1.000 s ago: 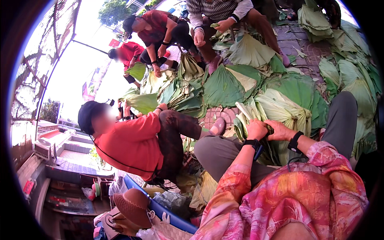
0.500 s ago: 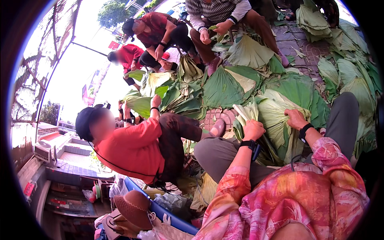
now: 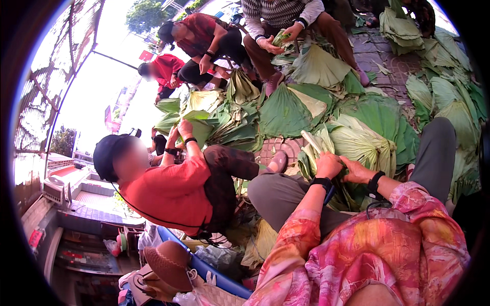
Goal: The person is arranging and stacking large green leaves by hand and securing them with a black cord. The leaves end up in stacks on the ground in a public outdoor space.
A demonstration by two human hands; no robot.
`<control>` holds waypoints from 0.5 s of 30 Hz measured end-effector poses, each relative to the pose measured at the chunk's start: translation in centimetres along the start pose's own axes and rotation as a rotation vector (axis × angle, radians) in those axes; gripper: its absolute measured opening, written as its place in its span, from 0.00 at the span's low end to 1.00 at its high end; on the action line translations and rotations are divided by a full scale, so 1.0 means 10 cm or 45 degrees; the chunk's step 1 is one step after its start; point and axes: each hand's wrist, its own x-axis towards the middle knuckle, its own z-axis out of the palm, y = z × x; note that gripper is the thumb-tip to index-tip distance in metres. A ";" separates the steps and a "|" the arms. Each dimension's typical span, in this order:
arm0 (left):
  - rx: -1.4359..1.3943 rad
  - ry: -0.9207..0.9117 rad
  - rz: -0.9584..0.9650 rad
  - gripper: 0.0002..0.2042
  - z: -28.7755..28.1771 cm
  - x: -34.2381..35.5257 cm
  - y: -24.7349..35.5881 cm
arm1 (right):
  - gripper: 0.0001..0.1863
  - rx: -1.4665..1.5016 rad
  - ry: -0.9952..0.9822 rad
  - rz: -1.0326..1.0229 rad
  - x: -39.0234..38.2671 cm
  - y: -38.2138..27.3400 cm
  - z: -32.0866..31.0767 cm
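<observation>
My left hand (image 3: 329, 166) is closed around a folded bundle of pale lotus leaves (image 3: 320, 143) between my knees, its light stem ends pointing up and to the left. My right hand (image 3: 358, 170) is close beside it, fingers bent toward the lower part of the bundle; what they grip is hidden. Just beyond my hands lies a pale, creased lotus leaf pile (image 3: 363, 144), spread like a fan. Darker green lotus leaves (image 3: 380, 118) lie under and behind it.
At my left a person in a red shirt (image 3: 166, 196) handles leaves. A person in a striped top (image 3: 278, 15) sits across from me. More leaf stacks (image 3: 283, 115) cover the paving. A brown hat (image 3: 168, 266) lies by a blue-edged container (image 3: 224, 283).
My right hand has left the spread leaf pile and come left, close to my left hand. My left hand still grips the bundle. The person at left has shifted their hands and leaf.
</observation>
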 end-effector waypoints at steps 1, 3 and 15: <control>0.000 -0.001 0.023 0.07 0.01 -0.02 0.02 | 0.43 0.116 0.025 -0.079 0.01 0.06 0.13; -0.074 -0.023 0.035 0.09 0.06 -0.01 0.01 | 0.47 0.184 0.088 -0.127 0.08 0.24 0.26; -0.240 0.087 -0.135 0.14 0.09 0.07 -0.12 | 0.39 0.097 0.134 -0.114 0.13 0.23 0.30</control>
